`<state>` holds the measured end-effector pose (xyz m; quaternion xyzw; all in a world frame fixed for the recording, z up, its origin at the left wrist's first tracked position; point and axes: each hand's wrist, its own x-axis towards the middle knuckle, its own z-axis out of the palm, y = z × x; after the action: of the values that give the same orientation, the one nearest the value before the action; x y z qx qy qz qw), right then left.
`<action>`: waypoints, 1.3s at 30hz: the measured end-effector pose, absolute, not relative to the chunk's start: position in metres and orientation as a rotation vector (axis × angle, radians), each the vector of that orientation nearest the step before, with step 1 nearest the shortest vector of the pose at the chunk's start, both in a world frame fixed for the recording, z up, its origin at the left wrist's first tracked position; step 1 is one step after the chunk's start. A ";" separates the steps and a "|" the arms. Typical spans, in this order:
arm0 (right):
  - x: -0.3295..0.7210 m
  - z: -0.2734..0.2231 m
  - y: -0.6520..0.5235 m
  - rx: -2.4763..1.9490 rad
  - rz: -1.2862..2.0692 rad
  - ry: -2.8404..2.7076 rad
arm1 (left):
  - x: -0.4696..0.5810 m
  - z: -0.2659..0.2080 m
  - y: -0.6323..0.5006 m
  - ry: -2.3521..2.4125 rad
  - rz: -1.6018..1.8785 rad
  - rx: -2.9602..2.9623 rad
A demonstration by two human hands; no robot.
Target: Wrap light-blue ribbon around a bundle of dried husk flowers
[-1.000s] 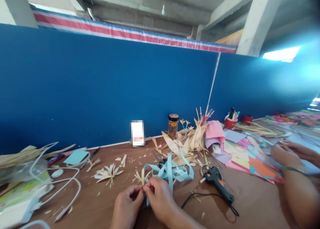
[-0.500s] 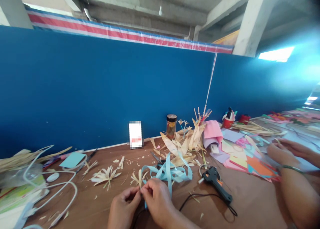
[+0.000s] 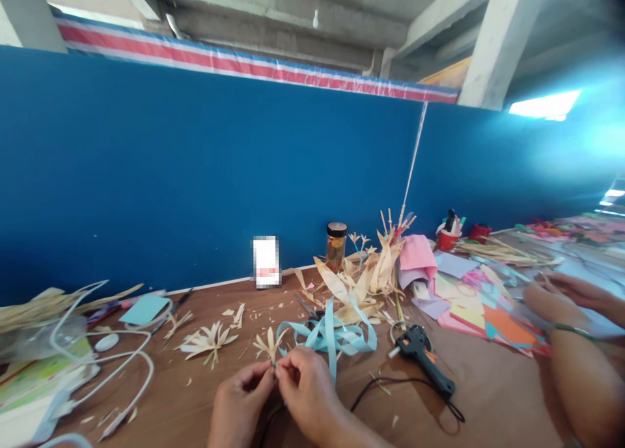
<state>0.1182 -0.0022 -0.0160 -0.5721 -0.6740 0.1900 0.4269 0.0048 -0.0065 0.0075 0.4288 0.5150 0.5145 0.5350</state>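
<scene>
Near the front of the brown table, my left hand [image 3: 243, 396] pinches the base of a small flower of pale dried husk strips [image 3: 268, 346]. My right hand [image 3: 308, 386] is closed in a pinch at the same base, fingertips touching those of the left. The flower stands upright, its strips spreading above the fingers. A bit of blue shows at its base; the fingers hide the rest. Light blue ribbon [image 3: 336, 337] lies in loops just beyond my right hand. A larger husk flower [image 3: 209, 341] rests to the left of my hands.
A black glue gun [image 3: 424, 360] with its cord lies at the right. White cables [image 3: 141, 357] run along the left. Behind stand a lidded jar [image 3: 336, 247] and dried husks [image 3: 359, 285]. Coloured paper [image 3: 508, 324] lies farther right, beside a co-worker's arms [image 3: 581, 363].
My hands stay together at the flower's base. The blue strip that hung below my fingers no longer shows there. The view has shifted very slightly.
</scene>
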 end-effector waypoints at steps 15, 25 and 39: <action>0.119 -0.012 -0.004 -1.364 0.552 -1.675 | -0.003 0.004 0.000 1.163 1.179 0.917; 0.124 -0.002 -0.001 -1.289 0.673 -1.656 | -0.006 -0.004 0.004 1.180 1.198 1.041; 0.127 0.008 -0.005 -1.189 0.762 -1.619 | -0.010 -0.002 0.004 1.033 1.079 0.813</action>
<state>0.1268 -0.0047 0.0084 -0.4867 -0.6627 0.3116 0.4763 -0.0102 0.0043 -0.0024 0.3591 0.4566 0.4766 0.6599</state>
